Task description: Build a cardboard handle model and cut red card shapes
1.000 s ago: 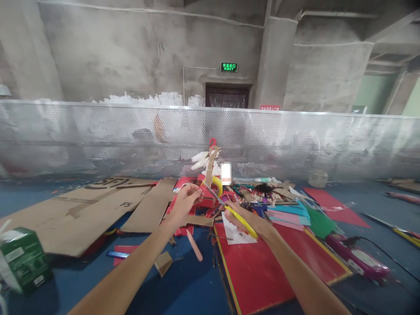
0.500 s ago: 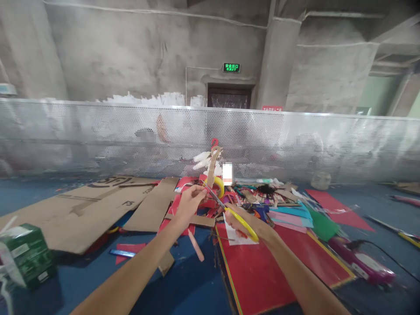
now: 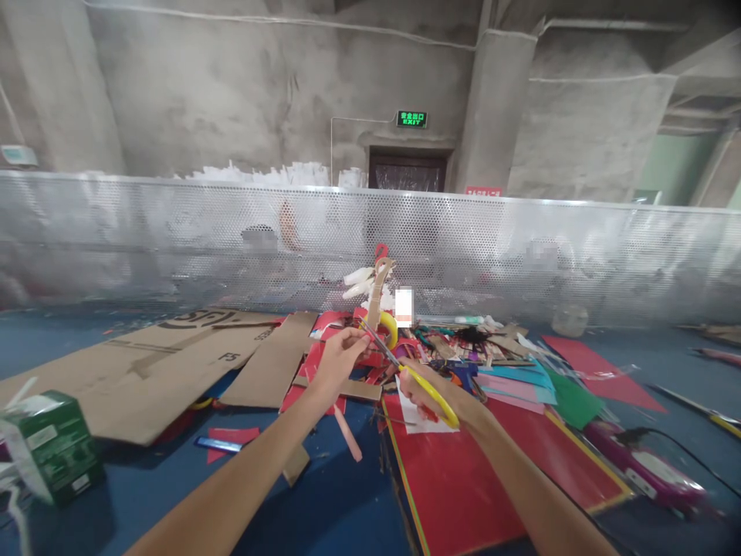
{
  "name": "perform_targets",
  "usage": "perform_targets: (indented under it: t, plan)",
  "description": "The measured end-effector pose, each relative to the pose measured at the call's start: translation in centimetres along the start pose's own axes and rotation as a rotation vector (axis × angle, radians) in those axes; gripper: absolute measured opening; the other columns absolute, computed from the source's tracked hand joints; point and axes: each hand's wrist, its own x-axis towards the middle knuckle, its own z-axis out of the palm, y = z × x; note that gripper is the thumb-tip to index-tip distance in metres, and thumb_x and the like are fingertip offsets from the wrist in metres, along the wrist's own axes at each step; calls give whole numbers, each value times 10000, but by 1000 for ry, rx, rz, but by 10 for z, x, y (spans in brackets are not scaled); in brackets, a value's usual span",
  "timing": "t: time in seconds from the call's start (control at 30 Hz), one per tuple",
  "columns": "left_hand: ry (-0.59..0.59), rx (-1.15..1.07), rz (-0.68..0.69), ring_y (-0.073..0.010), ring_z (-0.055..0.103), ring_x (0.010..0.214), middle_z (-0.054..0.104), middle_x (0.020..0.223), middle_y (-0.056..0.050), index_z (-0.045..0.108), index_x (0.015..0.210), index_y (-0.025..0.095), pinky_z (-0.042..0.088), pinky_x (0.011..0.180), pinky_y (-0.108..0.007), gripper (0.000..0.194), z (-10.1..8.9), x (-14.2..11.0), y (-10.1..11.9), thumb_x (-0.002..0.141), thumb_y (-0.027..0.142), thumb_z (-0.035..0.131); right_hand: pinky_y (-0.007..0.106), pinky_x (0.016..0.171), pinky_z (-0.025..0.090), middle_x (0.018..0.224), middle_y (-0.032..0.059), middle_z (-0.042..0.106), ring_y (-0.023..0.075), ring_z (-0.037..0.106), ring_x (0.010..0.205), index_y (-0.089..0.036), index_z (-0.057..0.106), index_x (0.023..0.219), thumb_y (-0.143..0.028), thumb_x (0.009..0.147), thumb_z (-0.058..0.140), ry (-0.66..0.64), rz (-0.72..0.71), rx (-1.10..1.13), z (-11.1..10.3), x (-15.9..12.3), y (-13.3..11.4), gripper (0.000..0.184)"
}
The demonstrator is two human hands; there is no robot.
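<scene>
My right hand [image 3: 417, 380] is closed around the yellow handles of a pair of scissors [image 3: 435, 398]. The blades point up and to the left and reach my left hand [image 3: 346, 357]. That hand is closed in a pinch at the blade tips; a bit of red shows at the fingertips, too small to name. Just beyond the blades lies a yellow ring like a tape roll [image 3: 389, 330]. Behind it stands a cardboard strip [image 3: 377, 297] with white pieces beside it and a red hook shape [image 3: 381, 252] above.
Flattened cardboard [image 3: 174, 363] spreads over the left of the blue table. A green box [image 3: 55, 448] stands at the near left. To the right lie a red board [image 3: 457, 486], coloured sheets [image 3: 515, 386] and a purple device with a cord [image 3: 648, 467]. A perforated metal screen [image 3: 312, 247] runs behind.
The whole view has shifted slightly, so everything sits a little further right. Both hands and the scissors keep almost the same pose.
</scene>
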Motion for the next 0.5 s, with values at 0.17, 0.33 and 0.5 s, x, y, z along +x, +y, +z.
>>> perform_targets:
  t: [0.17,0.33,0.5]
  plan:
    - [8,14,7,-168,654,721,714,765,-23,691,812,199,518,720,-287,242,0,1,1,733,408,783,218,372,400,688,-56,399,84,429,443,-237,414,894,-830,863,353,-7,-26,-31,-2,0,1,597]
    - [24,42,13,-175,660,729,721,776,-28,695,828,197,517,722,-289,236,0,1,2,737,399,777,206,373,394,702,-47,409,77,407,452,-236,422,897,-810,886,347,-2,-38,-23,-4,-2,6,579]
    - [20,59,14,-177,664,738,725,781,-36,699,842,183,526,729,-287,261,-1,0,2,737,410,773,189,360,384,677,-58,379,74,375,452,-235,427,886,-801,870,409,-29,-18,75,-2,1,4,566]
